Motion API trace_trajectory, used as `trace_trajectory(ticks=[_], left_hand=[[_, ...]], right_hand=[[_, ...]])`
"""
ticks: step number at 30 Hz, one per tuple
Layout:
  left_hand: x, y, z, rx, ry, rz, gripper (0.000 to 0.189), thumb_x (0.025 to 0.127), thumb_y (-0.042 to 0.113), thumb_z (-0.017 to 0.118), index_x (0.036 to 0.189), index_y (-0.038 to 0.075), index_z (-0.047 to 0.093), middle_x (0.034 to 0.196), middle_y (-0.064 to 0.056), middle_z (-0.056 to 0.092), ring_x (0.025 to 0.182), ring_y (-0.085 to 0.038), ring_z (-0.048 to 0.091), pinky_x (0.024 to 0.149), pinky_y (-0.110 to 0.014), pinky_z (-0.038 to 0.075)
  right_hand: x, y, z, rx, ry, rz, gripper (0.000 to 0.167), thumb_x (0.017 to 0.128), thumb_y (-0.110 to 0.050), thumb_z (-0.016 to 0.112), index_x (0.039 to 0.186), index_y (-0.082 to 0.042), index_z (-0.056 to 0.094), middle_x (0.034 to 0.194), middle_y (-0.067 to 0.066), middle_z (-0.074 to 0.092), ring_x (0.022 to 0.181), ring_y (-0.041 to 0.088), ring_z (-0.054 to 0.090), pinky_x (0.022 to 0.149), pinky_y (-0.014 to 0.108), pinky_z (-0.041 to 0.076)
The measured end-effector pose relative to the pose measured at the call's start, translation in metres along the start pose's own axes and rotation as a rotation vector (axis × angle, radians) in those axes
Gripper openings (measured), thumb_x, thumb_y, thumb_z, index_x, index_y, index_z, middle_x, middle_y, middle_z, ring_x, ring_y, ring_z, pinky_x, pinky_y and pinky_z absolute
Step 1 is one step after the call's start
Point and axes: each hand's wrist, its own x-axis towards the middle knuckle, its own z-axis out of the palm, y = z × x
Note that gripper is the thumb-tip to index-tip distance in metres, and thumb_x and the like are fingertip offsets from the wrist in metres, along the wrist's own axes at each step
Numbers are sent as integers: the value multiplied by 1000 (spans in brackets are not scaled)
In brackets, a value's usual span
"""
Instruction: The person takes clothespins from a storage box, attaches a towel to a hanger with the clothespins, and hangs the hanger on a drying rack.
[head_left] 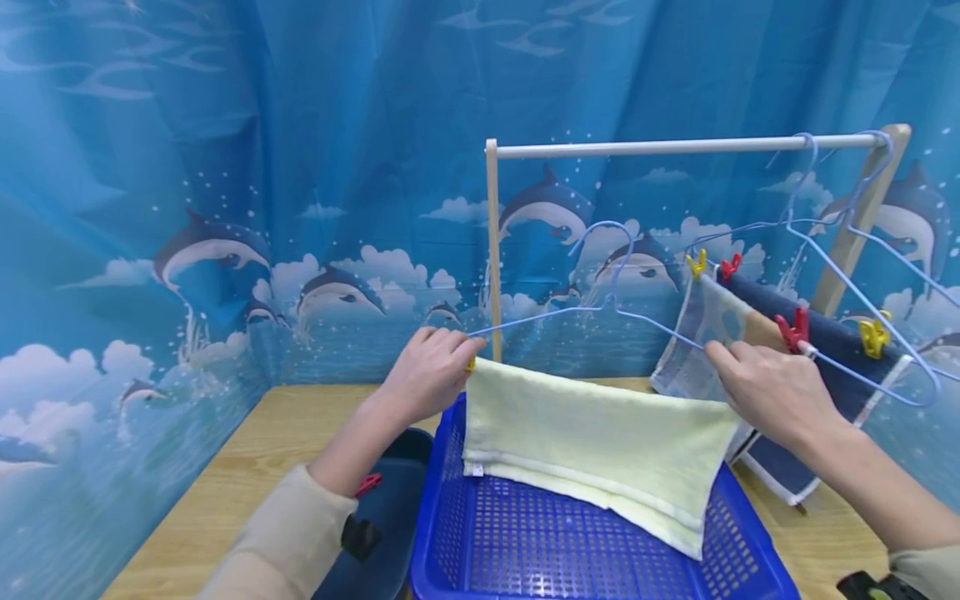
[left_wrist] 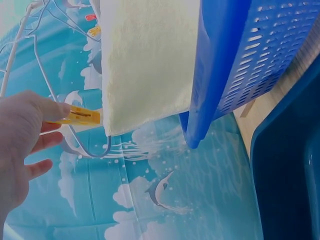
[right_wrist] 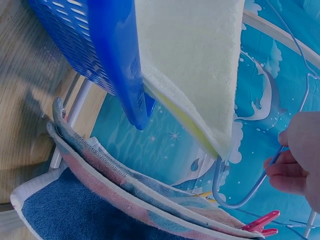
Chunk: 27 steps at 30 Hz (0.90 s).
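A pale yellow towel (head_left: 585, 433) hangs folded over the lower bar of a light blue wire hanger (head_left: 613, 287), above a blue plastic basket (head_left: 431, 521). My left hand (head_left: 431, 375) is at the hanger's left end. It pinches a yellow clothespin (left_wrist: 82, 116) whose tip is at the towel's upper corner; whether it bites the cloth I cannot tell. My right hand (head_left: 780, 392) grips the hanger's right end, its fingers curled round the wire. No clothespin shows at that end of the towel in the right wrist view (right_wrist: 227, 125).
Behind the basket stands a rack with a white bar (head_left: 637, 148). Two hangers hang at its right end, with a navy towel (head_left: 851, 354) and a patterned towel (head_left: 686, 350) held by red and yellow clothespins. A dark basin (head_left: 405, 479) containing a red clothespin (head_left: 367, 484) sits left.
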Motion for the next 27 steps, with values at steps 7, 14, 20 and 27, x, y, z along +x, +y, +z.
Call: trace_trajectory(ticks=[7, 14, 20, 27], left_hand=[[4, 6, 1, 31, 19, -60, 21, 81, 4, 64, 102, 7, 66, 99, -7, 65, 91, -24, 59, 83, -39, 47], [6, 10, 3, 63, 48, -80, 19, 81, 9, 67, 99, 10, 68, 96, -6, 66, 90, -23, 59, 84, -41, 45], [8, 12, 5, 112, 65, -76, 18, 80, 12, 68, 98, 10, 69, 91, -4, 68, 87, -22, 59, 94, -46, 39], [8, 14, 7, 129, 51, -107, 14, 78, 12, 70, 91, 9, 69, 89, -5, 68, 89, -24, 58, 96, -48, 35]], right_hand=[[0, 0, 0, 1, 4, -3, 6, 77, 0, 48, 77, -5, 46, 52, -4, 28, 41, 9, 21, 39, 22, 17], [1, 0, 1, -2, 7, -10, 7, 75, 1, 49, 77, -5, 46, 52, -4, 29, 41, 9, 22, 38, 22, 17], [3, 0, 0, 1, 0, -6, 12, 72, 3, 52, 78, -5, 46, 52, -3, 30, 41, 10, 23, 38, 22, 18], [4, -1, -1, -3, -6, -2, 14, 71, 5, 53, 78, -4, 46, 52, -3, 30, 41, 10, 23, 37, 22, 18]])
